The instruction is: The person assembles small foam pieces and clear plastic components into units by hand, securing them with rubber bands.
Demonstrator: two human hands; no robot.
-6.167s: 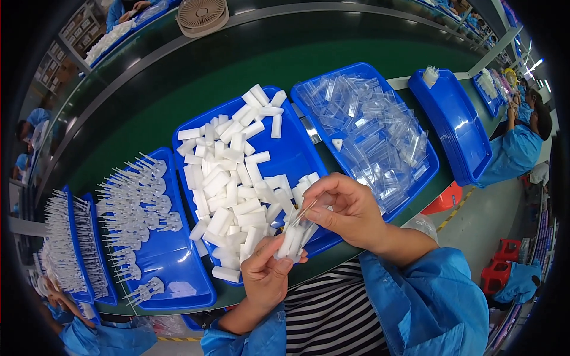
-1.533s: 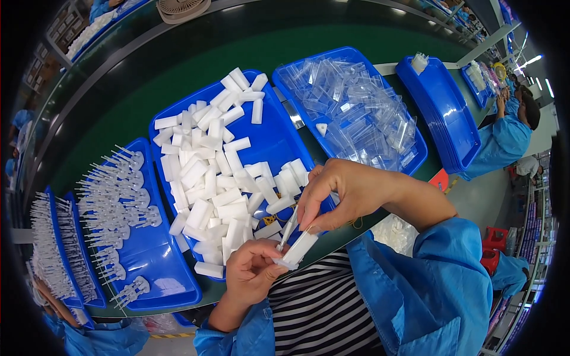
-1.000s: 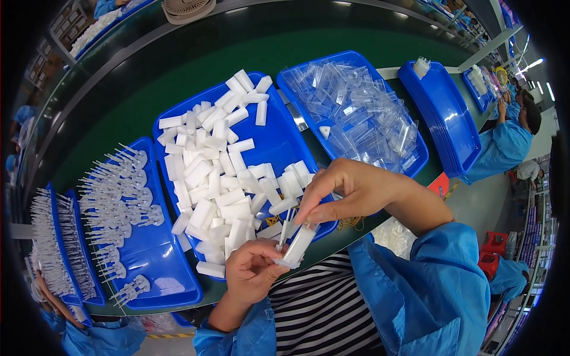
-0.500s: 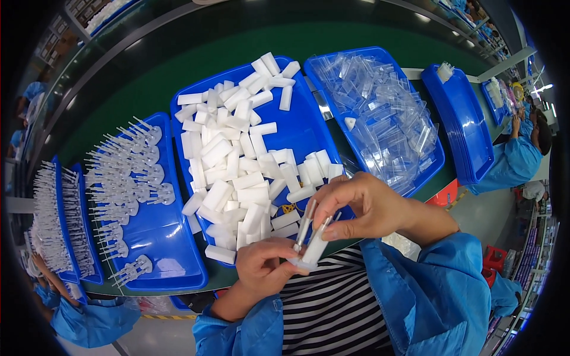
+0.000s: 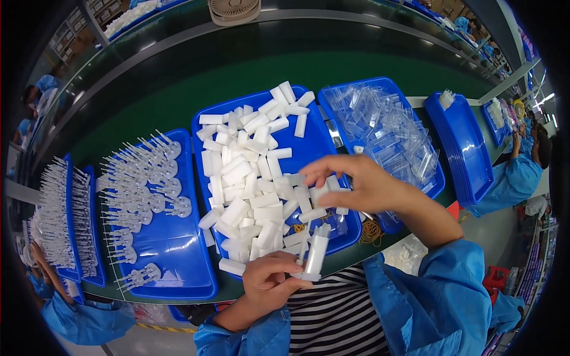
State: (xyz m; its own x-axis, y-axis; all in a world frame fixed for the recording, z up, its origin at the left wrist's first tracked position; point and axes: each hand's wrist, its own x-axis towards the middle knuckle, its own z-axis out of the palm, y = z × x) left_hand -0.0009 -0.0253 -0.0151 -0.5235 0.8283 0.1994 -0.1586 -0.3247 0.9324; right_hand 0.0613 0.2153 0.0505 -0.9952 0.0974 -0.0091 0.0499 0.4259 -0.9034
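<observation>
Your left hand (image 5: 268, 285) was closed around the base of a small white tube (image 5: 314, 256), holding it upright at the near edge of the bench, just in front of the middle blue tray (image 5: 297, 148) heaped with white pieces (image 5: 249, 178). Your right hand (image 5: 356, 187) hovered above it, fingers pinched loosely together; whether they held anything, I could not tell. It looked like the fitting step, and the next move would call for lining up squarely over the tube's top. Clear plastic parts (image 5: 386, 127) filled the tray to the right; pronged white parts (image 5: 142, 184) lay left.
</observation>
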